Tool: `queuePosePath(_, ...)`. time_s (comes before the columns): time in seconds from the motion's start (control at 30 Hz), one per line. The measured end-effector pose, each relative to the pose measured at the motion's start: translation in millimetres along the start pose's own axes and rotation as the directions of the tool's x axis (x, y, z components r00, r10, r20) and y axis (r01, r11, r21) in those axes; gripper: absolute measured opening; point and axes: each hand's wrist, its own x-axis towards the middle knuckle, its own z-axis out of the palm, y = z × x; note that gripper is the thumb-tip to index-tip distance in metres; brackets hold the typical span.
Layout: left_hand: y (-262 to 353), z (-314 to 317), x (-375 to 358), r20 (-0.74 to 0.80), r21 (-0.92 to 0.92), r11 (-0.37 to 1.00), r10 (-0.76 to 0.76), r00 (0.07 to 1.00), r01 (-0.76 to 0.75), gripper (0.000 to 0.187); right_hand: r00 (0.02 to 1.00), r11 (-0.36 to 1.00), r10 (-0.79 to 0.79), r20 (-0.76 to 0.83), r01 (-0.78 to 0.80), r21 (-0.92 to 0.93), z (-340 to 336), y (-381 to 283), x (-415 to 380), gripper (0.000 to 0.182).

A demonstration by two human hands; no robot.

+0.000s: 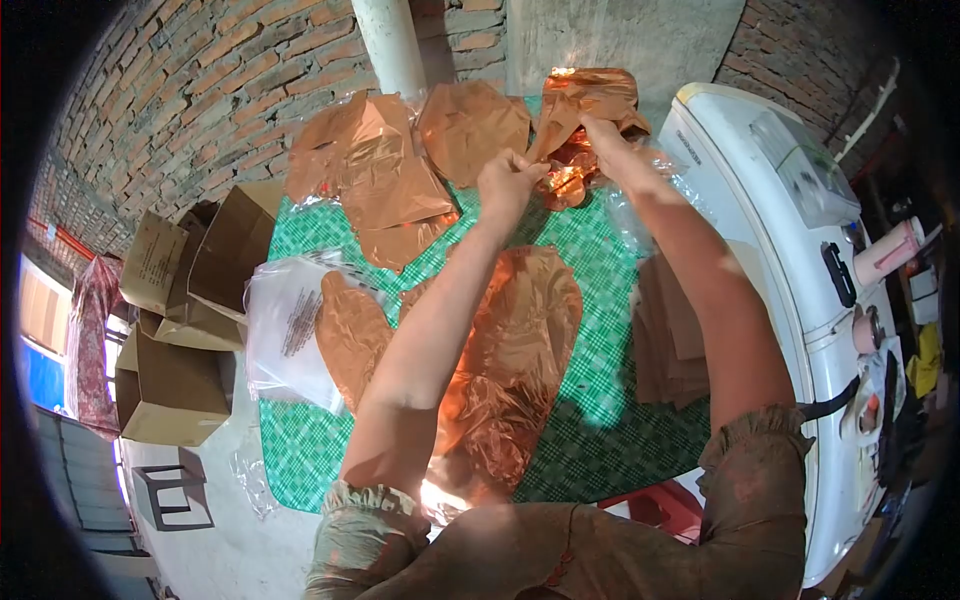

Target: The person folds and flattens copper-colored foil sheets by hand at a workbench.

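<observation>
Copper-coloured foil sheets lie on a green checked tablecloth (600,360). My left hand (508,185) pinches the edge of a shiny foil piece (570,180) at the table's far side. My right hand (603,140) is at the upper part of the same crumpled foil, its fingertips partly hidden. A round foil piece (475,130) lies just left of my hands, and larger foil pieces (385,165) spread farther left. Nearer to me, a long wrinkled foil piece (530,340) lies between my forearms, with a smaller one (352,335) beside my left forearm.
Clear printed plastic bags (290,325) lie at the table's left. Flat brown sheets (668,345) are stacked at the right, beside a white fridge (745,180). Open cardboard boxes (172,393) and a dark metal frame (172,498) stand left of the table. A brick wall rises behind.
</observation>
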Motion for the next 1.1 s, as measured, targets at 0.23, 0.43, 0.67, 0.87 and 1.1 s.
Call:
queuePosePath(0.23,-11,3,2,0.039,-0.156,0.984,-0.079,0.996,0.084,0.03,0.996,0.996,0.087,-0.035,-0.088,-0.024,-4,0,16,0.061)
queuePosePath(0.43,-42,-44,60,-0.14,-0.094,0.994,0.037,0.99,-0.051,0.023,0.986,0.978,0.065,-0.154,-0.093,-0.186,3,-26,0,0.077)
queuePosePath(0.67,49,-173,73,-0.182,-0.145,0.966,0.185,0.966,-0.213,0.028,0.971,0.974,0.19,-0.148,-0.206,-0.095,-3,-24,19,0.049)
queuePosePath(0.87,114,-259,93,-0.342,-0.105,0.897,0.372,0.863,-0.429,0.028,0.966,0.964,0.251,-0.064,-0.255,-0.072,-2,-25,18,0.029)
queuePosePath(1.1,156,-345,90,-0.399,0.276,0.892,0.445,0.802,-0.357,0.032,0.977,0.968,0.205,-0.05,-0.21,-0.139,-8,-31,22,0.03)
